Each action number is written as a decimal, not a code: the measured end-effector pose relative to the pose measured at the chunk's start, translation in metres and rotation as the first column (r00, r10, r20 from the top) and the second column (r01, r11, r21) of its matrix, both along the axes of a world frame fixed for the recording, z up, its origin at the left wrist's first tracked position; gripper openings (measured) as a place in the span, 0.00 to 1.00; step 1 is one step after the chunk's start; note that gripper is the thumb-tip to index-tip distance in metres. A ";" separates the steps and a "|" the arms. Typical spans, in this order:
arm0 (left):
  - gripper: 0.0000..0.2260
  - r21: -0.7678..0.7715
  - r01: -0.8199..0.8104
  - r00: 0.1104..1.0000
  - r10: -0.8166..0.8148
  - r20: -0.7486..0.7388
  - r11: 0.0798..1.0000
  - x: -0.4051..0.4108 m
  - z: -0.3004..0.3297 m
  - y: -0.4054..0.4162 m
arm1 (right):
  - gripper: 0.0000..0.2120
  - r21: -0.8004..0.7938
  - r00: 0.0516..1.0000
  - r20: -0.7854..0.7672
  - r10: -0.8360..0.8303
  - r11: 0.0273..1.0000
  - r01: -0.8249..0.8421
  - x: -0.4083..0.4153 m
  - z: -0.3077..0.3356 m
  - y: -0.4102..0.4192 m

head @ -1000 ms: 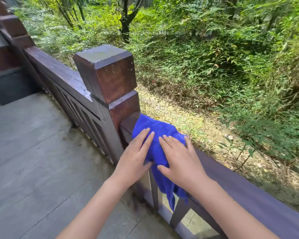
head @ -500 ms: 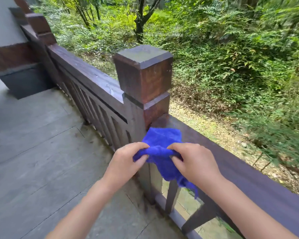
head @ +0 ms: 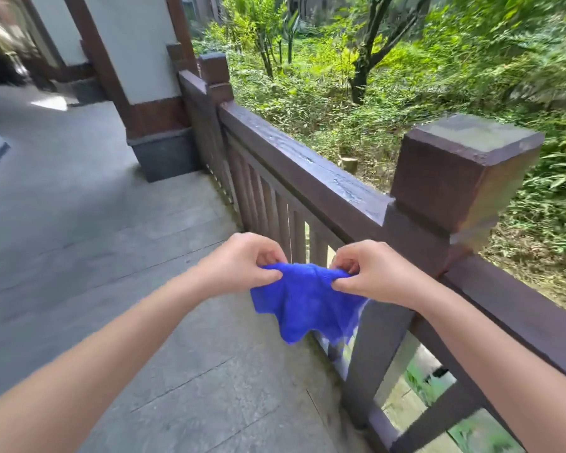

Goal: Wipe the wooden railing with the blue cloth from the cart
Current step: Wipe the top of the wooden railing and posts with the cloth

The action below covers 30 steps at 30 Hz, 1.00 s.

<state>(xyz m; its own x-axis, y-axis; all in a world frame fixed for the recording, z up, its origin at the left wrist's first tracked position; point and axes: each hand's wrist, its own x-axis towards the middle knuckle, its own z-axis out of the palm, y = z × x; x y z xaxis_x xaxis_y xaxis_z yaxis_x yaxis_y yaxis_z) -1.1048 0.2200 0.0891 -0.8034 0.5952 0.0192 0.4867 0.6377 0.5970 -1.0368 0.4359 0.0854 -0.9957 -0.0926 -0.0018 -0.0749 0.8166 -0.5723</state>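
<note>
Off the walkway side of the wooden railing (head: 311, 171): blue cloth (head: 303, 302) pinched by left hand (head: 242, 264) and right hand (head: 370, 273); rail runs away beyond, right hand nearer.

Both hands up in front of the railing (head: 314, 171); left hand (head: 239, 263) and right hand (head: 370, 273) each pinch the top edge of the cloth (head: 304, 302); cloth hangs free between them, clear of the rail, over the stone floor (head: 95, 223); post (head: 455, 178) just right of the right hand; greenery beyond.
</note>
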 end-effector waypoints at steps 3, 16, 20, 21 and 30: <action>0.06 -0.034 -0.027 0.999 0.027 -0.021 0.999 -0.023 0.014 -0.017 | 0.03 0.003 1.000 -0.008 0.030 1.000 -0.030 -0.028 0.011 -0.015; 0.06 0.044 0.137 0.990 -0.135 -0.047 0.990 -0.135 0.030 0.011 | 0.06 0.219 0.976 -0.172 -0.132 0.961 0.169 -0.107 0.042 -0.005; 0.07 0.007 0.227 0.966 -0.224 -0.129 0.974 -0.184 0.040 0.036 | 0.06 0.270 0.937 -0.280 -0.210 0.919 0.287 -0.133 0.044 0.007; 0.07 -0.019 0.254 0.956 -0.254 -0.148 0.967 -0.195 0.044 0.043 | 0.06 0.269 0.930 -0.286 -0.233 0.912 0.311 -0.139 0.044 0.010; 0.06 -0.302 0.477 0.793 -0.553 -0.257 0.825 -0.282 0.060 0.096 | 0.06 0.229 0.905 -0.145 -0.401 0.876 0.425 -0.191 0.050 0.030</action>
